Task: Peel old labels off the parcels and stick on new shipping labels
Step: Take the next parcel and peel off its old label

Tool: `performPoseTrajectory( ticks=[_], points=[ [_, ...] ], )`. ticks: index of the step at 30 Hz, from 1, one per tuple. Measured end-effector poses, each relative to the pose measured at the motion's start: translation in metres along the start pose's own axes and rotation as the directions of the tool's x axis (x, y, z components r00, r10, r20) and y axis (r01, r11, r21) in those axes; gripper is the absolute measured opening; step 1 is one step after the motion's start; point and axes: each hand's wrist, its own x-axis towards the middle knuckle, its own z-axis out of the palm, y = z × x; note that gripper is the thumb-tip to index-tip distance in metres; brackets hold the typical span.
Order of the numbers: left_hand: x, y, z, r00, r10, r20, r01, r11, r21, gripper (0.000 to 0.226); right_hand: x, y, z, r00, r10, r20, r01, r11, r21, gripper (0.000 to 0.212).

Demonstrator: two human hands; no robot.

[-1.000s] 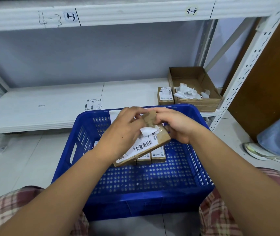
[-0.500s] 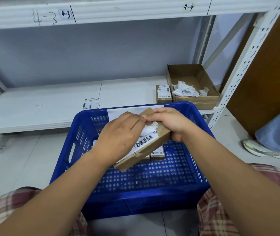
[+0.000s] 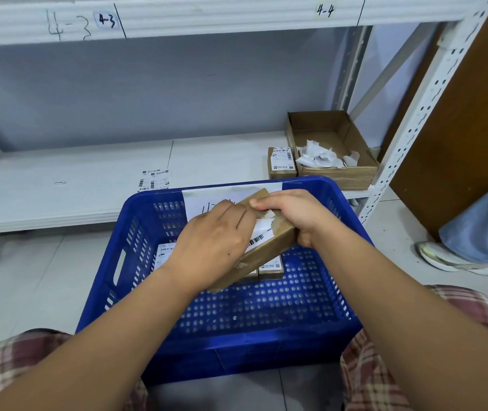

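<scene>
1. The shelf (image 3: 59,185) at floor level serves as the worktop. A small parcel (image 3: 281,163) and a loose label sheet (image 3: 154,180) lie on it, well apart, probably set there to be within reach.
2. The blue crate (image 3: 266,345) sits between the person's knees, so parcels can be lifted straight out of it. The hands mostly cover a paper taped to its far wall, so it is unreadable.
3. The open cardboard box (image 3: 340,176) on the shelf holds crumpled white scraps (image 3: 316,157), so it is apparently the bin for peeled labels.
4. The parcel (image 3: 272,247) is held tilted above the crate with its label face up, likely to expose the label's edge.
5. The left hand (image 3: 213,244) lies over the label. Its fingertips and thumb are hidden, so I cannot tell whether its grip has closed on paper.
6. The right hand (image 3: 293,212) has its grip clamped on the parcel's far end, steadying it.
7. The old label (image 3: 262,228) is torn and rucked at its upper end, and most of it is hidden under the left hand.
8. Other parcels (image 3: 270,266) in the crate are half hidden beneath.
</scene>
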Motion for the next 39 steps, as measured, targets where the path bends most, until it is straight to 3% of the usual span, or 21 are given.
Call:
performPoseTrajectory(
  ticks=[6,13,19,39],
  points=[
    [-0.002,-0.002,0.003,0.999,-0.035,0.023,0.035,0.999,0.017,0.023,-0.002,-0.002,-0.002,1.000,0.017,0.003,-0.017,1.000,-0.010,0.030],
    [-0.006,-0.007,0.018,0.997,-0.053,0.052,0.061,0.983,-0.174,0.025,-0.002,-0.004,-0.004,0.999,0.039,-0.011,-0.039,0.999,-0.007,0.034],
    [-0.008,-0.005,0.013,0.998,0.042,-0.052,-0.048,0.991,-0.126,0.012,0.002,-0.002,-0.007,0.998,0.063,0.010,-0.063,0.998,-0.013,0.032],
    [-0.009,-0.001,0.005,0.999,0.042,-0.001,-0.042,0.998,-0.050,0.026,0.014,0.001,-0.008,0.994,0.099,-0.047,-0.100,0.995,-0.007,0.031]
  ],
)
